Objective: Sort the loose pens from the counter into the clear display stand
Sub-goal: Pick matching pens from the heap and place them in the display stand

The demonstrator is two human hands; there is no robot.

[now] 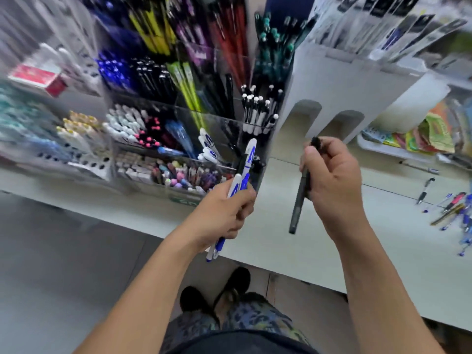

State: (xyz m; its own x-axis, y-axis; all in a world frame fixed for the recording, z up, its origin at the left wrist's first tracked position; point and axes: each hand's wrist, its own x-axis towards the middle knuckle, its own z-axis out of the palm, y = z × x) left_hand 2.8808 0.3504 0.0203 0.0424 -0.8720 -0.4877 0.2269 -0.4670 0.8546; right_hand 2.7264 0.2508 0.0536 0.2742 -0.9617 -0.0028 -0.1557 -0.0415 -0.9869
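Left hand point(224, 213), frame centre: fingers clamped on bundle of white-and-blue pens point(246, 169), tips raised toward clear display stand point(194, 118), likely matching same pens in its lower compartment. Right hand point(332, 180): fingers closed on dark grey pen point(298, 203), held upright, apart from bundle, probably kept separate for own slot. Loose pens point(452, 208) remain on tabletop point(332, 251), far right. White holder point(344, 98) stands beside stand; stand compartments crowded.

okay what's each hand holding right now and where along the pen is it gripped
The left hand grips a bunch of white and blue pens around their middles. The right hand holds a dark pen near its upper end.
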